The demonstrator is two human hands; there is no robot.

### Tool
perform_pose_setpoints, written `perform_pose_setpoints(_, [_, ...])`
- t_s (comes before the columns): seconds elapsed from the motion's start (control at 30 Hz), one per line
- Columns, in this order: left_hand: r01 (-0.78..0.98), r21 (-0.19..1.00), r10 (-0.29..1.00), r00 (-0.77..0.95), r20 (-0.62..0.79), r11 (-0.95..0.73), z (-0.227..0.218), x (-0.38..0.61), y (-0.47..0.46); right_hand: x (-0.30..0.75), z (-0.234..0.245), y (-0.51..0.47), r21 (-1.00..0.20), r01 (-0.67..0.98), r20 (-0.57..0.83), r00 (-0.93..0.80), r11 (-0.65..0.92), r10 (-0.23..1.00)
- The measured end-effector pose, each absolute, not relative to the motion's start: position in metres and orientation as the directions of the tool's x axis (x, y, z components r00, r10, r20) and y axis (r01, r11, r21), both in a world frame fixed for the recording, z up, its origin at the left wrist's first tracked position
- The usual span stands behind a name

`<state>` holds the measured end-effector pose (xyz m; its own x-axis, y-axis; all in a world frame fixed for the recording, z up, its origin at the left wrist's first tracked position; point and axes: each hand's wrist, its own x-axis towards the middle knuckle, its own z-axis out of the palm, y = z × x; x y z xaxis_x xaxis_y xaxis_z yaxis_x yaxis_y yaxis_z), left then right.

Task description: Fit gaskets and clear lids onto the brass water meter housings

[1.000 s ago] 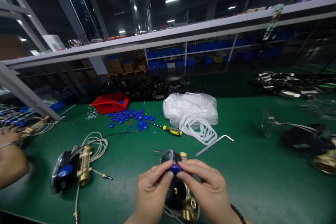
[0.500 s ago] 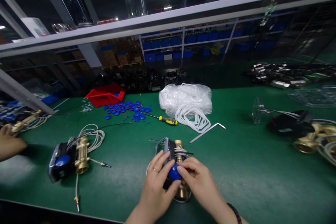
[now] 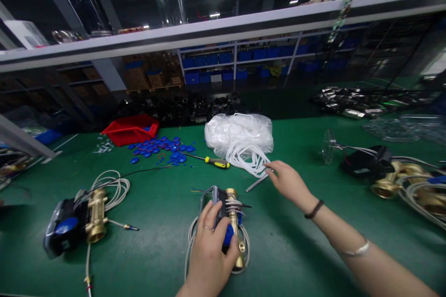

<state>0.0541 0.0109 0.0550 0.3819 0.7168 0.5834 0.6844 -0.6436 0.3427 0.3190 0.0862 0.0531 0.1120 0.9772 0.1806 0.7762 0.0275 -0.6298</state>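
My left hand (image 3: 211, 246) is closed around the black housing of a water-meter-like device (image 3: 216, 206). Beside the thumb a blue round cap (image 3: 228, 235) shows on the housing, partly covered. A brass pipe body (image 3: 231, 199) with coiled grey cables runs along the device's right side. My right hand (image 3: 287, 183) reaches over the bent end of a hex key (image 3: 254, 184), its fingers stretched out. The key lies on the bench, and the fingers hide its upper part. Just behind the fingertips lie white ring gaskets (image 3: 249, 158).
A yellow-black screwdriver (image 3: 218, 163) lies near scattered blue caps (image 3: 163, 145) and a red bin (image 3: 130, 130). A plastic bag (image 3: 240, 130) sits at the back. Similar devices stand left (image 3: 66, 225) and right (image 3: 369, 164). A shelf rail (image 3: 209, 28) crosses above the bench.
My right hand has left the blue cap and moved up and right to the hex key. My left hand stays on the device. The view has shifted slightly right.
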Motion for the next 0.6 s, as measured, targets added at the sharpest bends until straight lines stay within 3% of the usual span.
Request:
perform_pose_setpoints(0.13, [0.661, 0.376, 0.742, 0.444, 0.502, -0.65, 0.064, 0.053, 0.015, 0.377, 0.022, 0.123, -0.479, 0.874, 0.079, 0.138, -0.083, 0.987])
perform_pose_setpoints(0.27, [0.63, 0.418, 0.756, 0.523, 0.394, -0.654, 0.072, 0.048, 0.022, 0.393, 0.003, 0.117, -0.438, 0.899, 0.009, 0.022, -0.016, 1.0])
perform_pose_setpoints(0.4, [0.583, 0.394, 0.703, 0.583, 0.407, -0.711, 0.074, 0.046, 0.026, 0.392, 0.001, 0.091, -0.493, 0.869, 0.018, -0.018, 0.025, 1.0])
perform_pose_setpoints(0.6, [0.603, 0.249, 0.637, 0.605, 0.477, -0.758, 0.082, 0.051, 0.021, 0.389, 0.003, 0.045, -0.672, 0.736, -0.043, 0.074, -0.083, 0.996])
